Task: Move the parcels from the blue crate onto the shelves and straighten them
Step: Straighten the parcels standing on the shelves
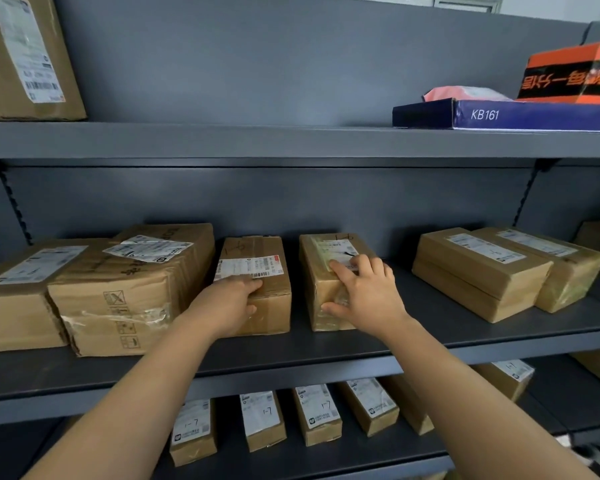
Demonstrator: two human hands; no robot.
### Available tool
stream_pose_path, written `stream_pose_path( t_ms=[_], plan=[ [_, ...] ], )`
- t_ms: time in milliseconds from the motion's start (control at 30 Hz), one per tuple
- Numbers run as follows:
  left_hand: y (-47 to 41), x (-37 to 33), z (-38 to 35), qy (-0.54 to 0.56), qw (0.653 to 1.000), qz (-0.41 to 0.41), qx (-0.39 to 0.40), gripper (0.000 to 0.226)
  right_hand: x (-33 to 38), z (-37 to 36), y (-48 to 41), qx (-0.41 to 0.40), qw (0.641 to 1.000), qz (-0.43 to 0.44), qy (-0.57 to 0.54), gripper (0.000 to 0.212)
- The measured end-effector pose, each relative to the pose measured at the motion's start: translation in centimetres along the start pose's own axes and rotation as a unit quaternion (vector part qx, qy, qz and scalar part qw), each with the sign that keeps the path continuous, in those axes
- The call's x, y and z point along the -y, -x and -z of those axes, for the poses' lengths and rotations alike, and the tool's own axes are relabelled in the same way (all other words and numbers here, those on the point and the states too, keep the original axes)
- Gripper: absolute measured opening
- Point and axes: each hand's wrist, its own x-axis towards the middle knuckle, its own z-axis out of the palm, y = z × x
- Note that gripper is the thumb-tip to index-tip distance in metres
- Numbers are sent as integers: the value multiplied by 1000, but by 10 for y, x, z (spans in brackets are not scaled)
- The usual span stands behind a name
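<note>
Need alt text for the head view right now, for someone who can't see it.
Two bare hands rest on neighbouring cardboard parcels on the middle shelf: left hand on the labelled box, right hand on the narrower box. More parcels fill the shelves above and below.

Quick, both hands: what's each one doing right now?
Left hand: closed on the middle parcel.
Right hand: gripping the narrow parcel beside it.

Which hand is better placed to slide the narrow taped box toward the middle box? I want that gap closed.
Right. The right hand already lies on the narrow taped box, fingers over its top and thumb on its front. The left hand grips the middle box.
</note>
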Motion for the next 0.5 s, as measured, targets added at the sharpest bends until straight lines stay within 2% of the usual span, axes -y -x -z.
stream_pose_path(
  t_ms=[100, 200, 367, 500],
  plan=[
    [2, -3, 2, 32, 999, 6, -28, 55, -3, 11, 3, 4, 999, 6, -35, 76],
    [3, -21, 8, 57, 991, 6, -119, 53, -21, 26, 10, -40, 996, 2, -81, 70],
    [-2, -91, 16, 63, 974, -45, -212, 47, -82, 39, 28, -54, 995, -21, -75, 60],
    [-21, -161, 8, 27, 971, -68, -230, 44, -151, 42, 46, -46, 997, -36, -55, 57]
  ],
)
